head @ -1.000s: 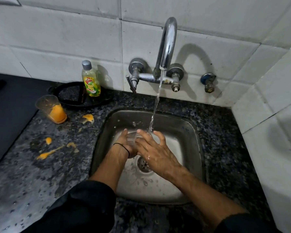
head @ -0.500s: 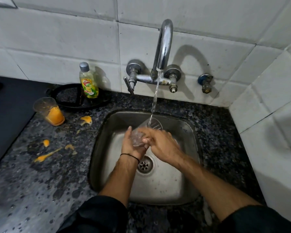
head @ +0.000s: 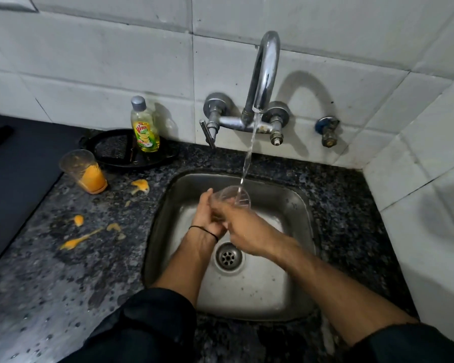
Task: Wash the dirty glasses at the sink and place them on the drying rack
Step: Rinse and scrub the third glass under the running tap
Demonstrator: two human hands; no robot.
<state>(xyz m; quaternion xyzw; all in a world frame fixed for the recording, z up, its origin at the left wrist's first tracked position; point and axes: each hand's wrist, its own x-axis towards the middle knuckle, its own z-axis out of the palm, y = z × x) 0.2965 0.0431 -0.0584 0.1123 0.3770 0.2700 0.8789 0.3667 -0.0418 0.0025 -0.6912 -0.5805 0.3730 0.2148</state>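
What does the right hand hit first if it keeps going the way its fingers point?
The right hand points up-left and is already against the clear glass and the left hand. Beyond those likely comes the sink wall; depth is unclear.

I count two glasses: one clear glass [head: 231,196] between my hands under the water, and one dirty glass [head: 85,171] with orange dregs on the counter. There is one sink [head: 294,205], one tap [head: 264,74], and one extra valve [head: 328,131] on the wall. One soap bottle [head: 144,127] stands on one black tray [head: 110,153]. I see about five orange spills [head: 140,185].
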